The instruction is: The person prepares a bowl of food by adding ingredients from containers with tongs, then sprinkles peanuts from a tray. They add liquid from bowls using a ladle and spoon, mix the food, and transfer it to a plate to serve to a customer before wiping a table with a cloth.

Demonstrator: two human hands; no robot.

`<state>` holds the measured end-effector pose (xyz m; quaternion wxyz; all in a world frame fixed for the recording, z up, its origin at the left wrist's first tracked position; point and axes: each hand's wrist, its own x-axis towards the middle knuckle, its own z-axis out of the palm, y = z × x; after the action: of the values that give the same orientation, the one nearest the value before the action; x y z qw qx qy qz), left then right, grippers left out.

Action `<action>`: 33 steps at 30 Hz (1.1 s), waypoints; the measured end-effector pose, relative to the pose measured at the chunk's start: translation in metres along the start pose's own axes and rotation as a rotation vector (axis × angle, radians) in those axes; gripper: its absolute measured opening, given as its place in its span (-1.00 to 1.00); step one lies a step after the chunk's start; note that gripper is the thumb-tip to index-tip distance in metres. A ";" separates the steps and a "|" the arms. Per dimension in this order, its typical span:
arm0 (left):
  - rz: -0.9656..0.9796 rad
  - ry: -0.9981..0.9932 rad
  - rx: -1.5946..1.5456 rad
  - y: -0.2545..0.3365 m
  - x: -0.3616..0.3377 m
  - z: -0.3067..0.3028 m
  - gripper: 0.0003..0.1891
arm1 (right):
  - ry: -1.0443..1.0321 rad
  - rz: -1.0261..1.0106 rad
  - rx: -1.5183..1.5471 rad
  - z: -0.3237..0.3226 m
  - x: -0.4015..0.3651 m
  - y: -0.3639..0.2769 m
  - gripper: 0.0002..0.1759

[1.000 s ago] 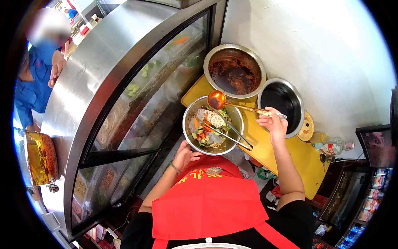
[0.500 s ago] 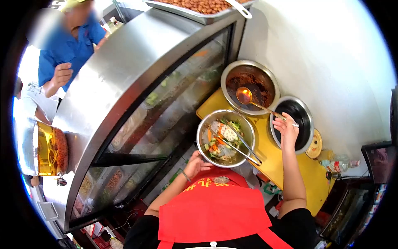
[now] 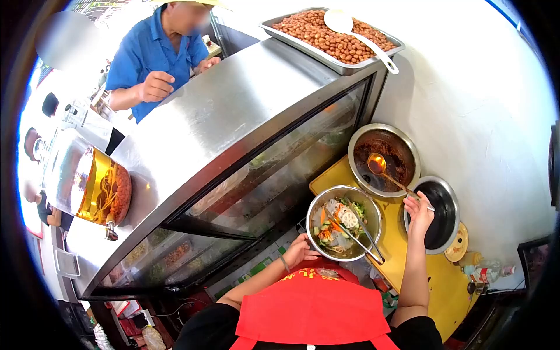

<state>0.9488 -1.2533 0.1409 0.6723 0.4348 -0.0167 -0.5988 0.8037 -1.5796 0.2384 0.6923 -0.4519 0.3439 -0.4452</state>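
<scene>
My right hand (image 3: 419, 214) is closed on the handle of a metal ladle (image 3: 377, 164), whose bowl holds reddish oil over a steel basin of dark red sauce (image 3: 415, 143). My left hand (image 3: 299, 252) touches the lower left rim of a steel mixing bowl (image 3: 313, 209). Sliced vegetables, lotus root and pale noodles (image 3: 344, 219) fill part of that bowl. Metal tongs (image 3: 369, 255) rest in it, their handle end over the lower right rim. Beside my right hand is a second basin (image 3: 453, 195) with dark contents.
A yellow table (image 3: 434, 280) bears the basins. To the left stands a glass-fronted steel counter (image 3: 204, 125) with a peanut tray (image 3: 280, 32) and a glass jar of yellow liquid (image 3: 105, 189). A person in blue (image 3: 137, 64) is behind it. Bottles (image 3: 487, 272) stand at the right.
The view has shifted, so the bowls appear lower and further right and the peanut tray shows whole. My right hand still holds the ladle over the sauce; my left hand stays by the mixing bowl.
</scene>
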 end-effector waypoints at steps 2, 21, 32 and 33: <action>-0.007 0.008 -0.021 0.000 0.000 0.001 -0.62 | 0.011 -0.003 0.015 0.000 0.002 0.003 -0.64; -0.021 0.056 -0.044 -0.009 -0.003 0.000 -0.65 | 0.100 -0.061 -0.001 -0.002 -0.002 0.008 -0.62; 0.006 0.094 0.016 -0.009 -0.008 0.012 -0.70 | 0.070 -0.050 0.045 -0.005 0.001 0.006 -0.62; 0.018 0.096 0.029 -0.009 -0.009 0.010 -0.70 | 0.068 -0.048 0.042 -0.005 0.001 0.006 -0.63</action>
<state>0.9336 -1.2505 0.1467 0.6714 0.4724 0.0031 -0.5710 0.8014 -1.5813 0.2312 0.6787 -0.4298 0.3468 -0.4842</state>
